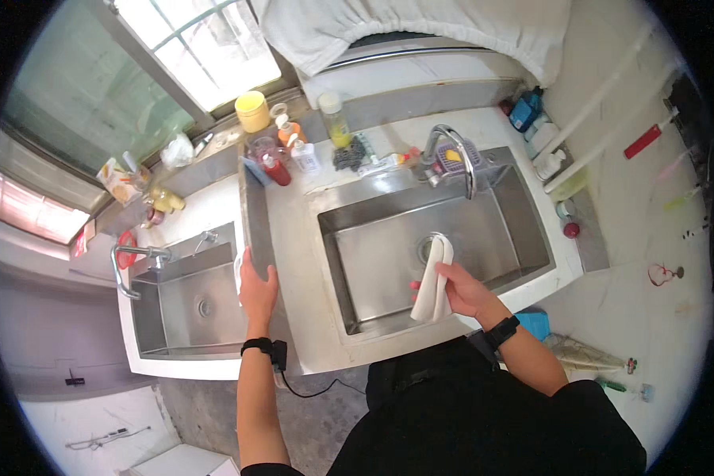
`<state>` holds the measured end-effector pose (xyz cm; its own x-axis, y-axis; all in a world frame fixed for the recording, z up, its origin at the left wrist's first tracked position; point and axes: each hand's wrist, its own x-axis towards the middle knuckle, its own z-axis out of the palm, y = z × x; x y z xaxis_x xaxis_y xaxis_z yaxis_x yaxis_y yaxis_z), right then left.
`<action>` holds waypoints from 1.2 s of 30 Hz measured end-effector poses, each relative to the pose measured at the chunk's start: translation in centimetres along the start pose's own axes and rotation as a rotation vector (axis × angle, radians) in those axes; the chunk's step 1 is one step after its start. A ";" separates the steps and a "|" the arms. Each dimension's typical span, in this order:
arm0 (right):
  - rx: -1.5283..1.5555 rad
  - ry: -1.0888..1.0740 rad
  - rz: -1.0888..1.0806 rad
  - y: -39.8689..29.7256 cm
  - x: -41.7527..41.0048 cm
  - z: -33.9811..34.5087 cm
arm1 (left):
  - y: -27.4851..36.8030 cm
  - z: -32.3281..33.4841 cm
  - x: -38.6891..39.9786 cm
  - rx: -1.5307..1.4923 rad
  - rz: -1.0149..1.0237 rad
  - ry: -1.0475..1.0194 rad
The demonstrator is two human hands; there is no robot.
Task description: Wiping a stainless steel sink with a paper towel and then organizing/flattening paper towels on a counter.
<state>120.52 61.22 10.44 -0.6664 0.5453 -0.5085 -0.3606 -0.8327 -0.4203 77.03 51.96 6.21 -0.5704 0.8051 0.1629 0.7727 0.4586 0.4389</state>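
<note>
My right hand [467,291] grips a folded white cloth [433,285] above the near part of the right stainless steel sink [381,268]. The cloth hangs in two long folds and partly covers the drain [425,247]. My left hand [258,291] is at the raised grey divider [259,220] between the two sinks, thumb spread from the fingers. A white edge [237,273] shows just left of its fingers; what it belongs to is hidden. The chrome faucet [469,166] arches over the back of the right sink.
Left of the divider sits a second steel sink [184,315] with its own faucet [137,253]. Pump bottles [304,156], a dark scouring pad [349,156] and a purple soap basket [459,156] line the back counter. A red-handled tool [642,141] hangs on the right wall.
</note>
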 end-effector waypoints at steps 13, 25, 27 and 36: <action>-0.960 0.531 -0.275 -1.3 6.3 -20.6 | 0.4 -2.7 -5.4 -0.048 0.141 0.024; -1.435 0.351 -0.249 -2.4 8.1 -24.3 | 10.6 5.0 -60.2 -0.080 -0.841 0.332; -1.591 0.243 -0.217 -0.8 8.9 -19.0 | 13.6 8.6 -69.2 -0.522 -1.438 0.574; -1.145 -0.161 0.103 5.7 10.8 1.2 | 19.5 15.6 -75.8 -0.930 -1.639 0.243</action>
<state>110.45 62.26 3.45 -0.7633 0.3927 -0.5131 0.4466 -0.2532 -0.8582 139.74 5.76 -11.39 -0.5690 -0.2528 -0.7825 -0.8213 0.2232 0.5251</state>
